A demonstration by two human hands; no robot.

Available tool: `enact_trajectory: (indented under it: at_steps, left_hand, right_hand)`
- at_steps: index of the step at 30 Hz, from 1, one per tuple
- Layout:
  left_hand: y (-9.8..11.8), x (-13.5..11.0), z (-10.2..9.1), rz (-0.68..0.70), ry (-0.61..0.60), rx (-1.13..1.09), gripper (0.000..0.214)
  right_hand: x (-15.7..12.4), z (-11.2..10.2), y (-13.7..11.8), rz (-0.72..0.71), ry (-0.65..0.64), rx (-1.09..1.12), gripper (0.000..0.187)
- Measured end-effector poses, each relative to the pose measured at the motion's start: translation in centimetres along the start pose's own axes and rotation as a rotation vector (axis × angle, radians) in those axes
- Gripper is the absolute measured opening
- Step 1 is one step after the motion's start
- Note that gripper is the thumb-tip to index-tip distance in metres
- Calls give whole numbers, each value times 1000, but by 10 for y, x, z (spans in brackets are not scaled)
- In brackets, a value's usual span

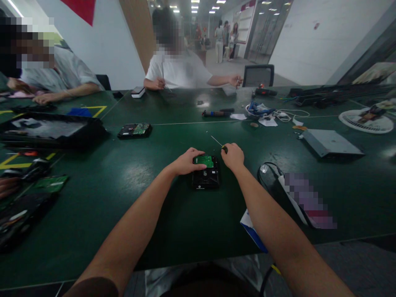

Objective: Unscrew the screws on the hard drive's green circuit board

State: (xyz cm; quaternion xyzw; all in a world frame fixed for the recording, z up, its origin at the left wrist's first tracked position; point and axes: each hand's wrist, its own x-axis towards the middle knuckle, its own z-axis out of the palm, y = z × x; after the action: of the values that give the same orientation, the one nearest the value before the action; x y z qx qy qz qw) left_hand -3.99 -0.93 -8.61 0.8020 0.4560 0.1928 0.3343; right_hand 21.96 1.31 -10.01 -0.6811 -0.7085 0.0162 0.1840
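On the green tabletop in front of me lies a black hard drive (205, 178) with a green circuit board (208, 161) showing at its far end. My left hand (187, 161) grips it from the left side, the thumb across the top and the fingers over the far edge. Just right of the drive, my right hand (234, 156) is closed round the dark and yellow handle of a screwdriver (217, 141). Its thin shaft points up and left, away from the drive. Most of the handle is hidden in my palm.
Another hard drive (135, 130) lies further left, near a black casing (49, 128). To the right are a grey metal box (333, 143), a power strip (293, 200) with a cable, and tangled wires (262, 109). Two people sit across the table.
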Motion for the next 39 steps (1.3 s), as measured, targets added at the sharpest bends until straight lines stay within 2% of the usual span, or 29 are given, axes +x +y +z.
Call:
enact_trajectory:
  at_steps: [15,18,25,29,32,39]
  left_hand:
    - [1,-2,-2,-15,-1,11,83]
    - [-2,-4,2,-42,83,6,75]
    - [-10,-9,21,-123,465,-56,39]
    - [-10,-18,30,-141,632,10,26]
    - [-11,-26,34,-118,668,22,22]
    - [-8,-28,35,-104,641,34,20]
  right_hand:
    - [1,-5,-2,21,-17,18,26]
    - [0,-7,-2,16,-26,15,26]
    - [2,-7,-2,0,-56,19,27]
    - [5,-8,3,-13,-69,29,26]
    - [7,-8,5,3,-61,31,29]
    - [5,-9,4,7,-52,29,29]
